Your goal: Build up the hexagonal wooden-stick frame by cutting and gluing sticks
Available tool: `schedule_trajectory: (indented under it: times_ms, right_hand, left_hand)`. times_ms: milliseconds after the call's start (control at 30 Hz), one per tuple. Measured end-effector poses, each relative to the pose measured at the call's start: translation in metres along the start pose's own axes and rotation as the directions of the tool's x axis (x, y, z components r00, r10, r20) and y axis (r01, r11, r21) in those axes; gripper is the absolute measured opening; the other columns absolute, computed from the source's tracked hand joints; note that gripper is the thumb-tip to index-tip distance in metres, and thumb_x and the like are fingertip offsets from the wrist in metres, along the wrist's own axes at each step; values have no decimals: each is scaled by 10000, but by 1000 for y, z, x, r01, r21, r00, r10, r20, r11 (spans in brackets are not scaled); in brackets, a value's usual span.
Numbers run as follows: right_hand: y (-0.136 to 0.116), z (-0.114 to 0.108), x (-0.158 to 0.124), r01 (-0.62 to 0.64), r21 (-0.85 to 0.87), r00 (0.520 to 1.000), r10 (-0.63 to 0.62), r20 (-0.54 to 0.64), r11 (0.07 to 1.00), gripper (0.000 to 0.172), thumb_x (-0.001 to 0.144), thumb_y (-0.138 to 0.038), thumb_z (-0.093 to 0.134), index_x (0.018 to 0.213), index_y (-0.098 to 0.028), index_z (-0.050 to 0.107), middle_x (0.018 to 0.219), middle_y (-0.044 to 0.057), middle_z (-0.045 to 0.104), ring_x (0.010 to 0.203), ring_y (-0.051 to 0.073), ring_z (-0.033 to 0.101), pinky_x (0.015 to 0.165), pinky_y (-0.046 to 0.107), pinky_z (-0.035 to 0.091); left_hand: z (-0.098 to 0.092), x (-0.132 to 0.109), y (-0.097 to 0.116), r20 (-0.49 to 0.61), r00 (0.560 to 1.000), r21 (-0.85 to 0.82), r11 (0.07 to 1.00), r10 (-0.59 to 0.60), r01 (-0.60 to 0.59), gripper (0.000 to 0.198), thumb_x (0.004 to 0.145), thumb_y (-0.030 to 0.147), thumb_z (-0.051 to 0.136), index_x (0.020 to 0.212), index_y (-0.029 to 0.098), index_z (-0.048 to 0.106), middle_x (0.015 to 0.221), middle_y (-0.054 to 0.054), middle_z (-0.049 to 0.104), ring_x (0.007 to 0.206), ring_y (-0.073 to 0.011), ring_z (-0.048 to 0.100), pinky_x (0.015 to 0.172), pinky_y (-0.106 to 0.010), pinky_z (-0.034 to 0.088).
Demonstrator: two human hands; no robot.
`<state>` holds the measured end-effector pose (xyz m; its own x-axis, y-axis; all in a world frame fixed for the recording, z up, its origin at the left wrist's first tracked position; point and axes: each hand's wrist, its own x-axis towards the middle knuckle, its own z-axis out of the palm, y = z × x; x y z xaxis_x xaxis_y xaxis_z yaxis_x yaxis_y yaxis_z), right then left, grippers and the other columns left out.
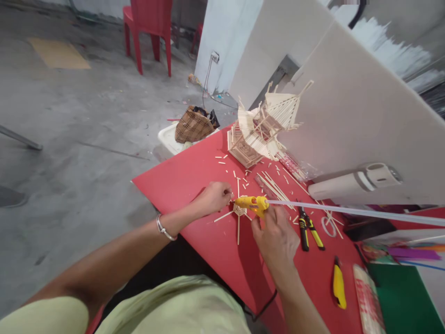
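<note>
Two hands at work over a red table (pixel 194 176) – left hand (pixel 212 197) pinched narrow on a small stick piece (pixel 239 211), fingertips touching it at its far-left edge; right hand (pixel 276 236) closed around a yellow glue gun (pixel 252 204), nozzle pointing left and just touching the stick piece. Long clear glue stick (pixel 347 211) running out of the gun's back toward the right. Silver bangle (pixel 163 229) on the left wrist. Several loose sticks (pixel 274 185) scattered on the table just beyond the hands, some short, some long. Farther off, near the table's far edge, a stick-built model (pixel 264 125) with a slanted roof, tilted, close against a white panel (pixel 347 106). Right of the right hand – pliers (pixel 308 229) with yellow and black handles, then nearer and to the right a yellow knife (pixel 339 283), well apart from the gun. White tube-shaped lamp (pixel 354 183) lying along the panel's foot. Checked bag (pixel 193 125) in a white tub beyond the table's far-left edge, and a red chair (pixel 149 28) far off on the grey floor (pixel 69 139).
</note>
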<state>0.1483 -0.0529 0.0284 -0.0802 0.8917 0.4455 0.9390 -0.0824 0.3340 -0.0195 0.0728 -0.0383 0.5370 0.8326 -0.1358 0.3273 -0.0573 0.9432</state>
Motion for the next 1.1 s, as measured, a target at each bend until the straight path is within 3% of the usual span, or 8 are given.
schedule_trajectory:
  times_ms: [200, 533, 900, 1100]
  right_hand:
    - [10, 5, -1, -43, -6, 999, 43, 9, 999, 214, 875, -250, 555, 1044, -179, 665, 914, 32, 654, 658, 115, 545, 581, 254, 326]
    - [13, 5, -1, -37, -6, 999, 37, -16, 999, 150, 875, -274, 565, 944, -183, 662, 895, 38, 662, 654, 121, 561, 572, 255, 333]
    - [12, 7, -2, -20, -9, 999, 20, -25, 1000, 261, 876, -259, 556, 1098, -158, 649, 915, 41, 664, 668, 130, 578, 570, 263, 346]
    - [12, 2, -3, -28, -2, 999, 28, -24, 1000, 195, 877, -256, 563, 1009, -174, 682, 915, 38, 672, 666, 120, 574, 568, 260, 345]
  left_hand:
    - [9, 14, 1, 33, 999, 16, 1000, -5, 5, 100, 753, 170, 503, 737, 169, 601, 627, -6, 671, 449, -115, 608, 417, -179, 411]
    - [7, 14, 3, 48, 999, -3, 1000, -14, 14, 97, 747, 182, 508, 736, 173, 604, 621, -5, 675, 452, -109, 587, 447, -190, 422]
    - [8, 13, 4, 40, 999, -12, 1000, -7, 8, 89, 745, 177, 506, 736, 179, 594, 621, 1, 668, 476, -112, 600, 455, -187, 424]
    - [8, 12, 5, 36, 999, -4, 1000, -1, 1, 97, 749, 184, 501, 732, 179, 596, 620, 2, 670, 470, -110, 598, 457, -188, 423]
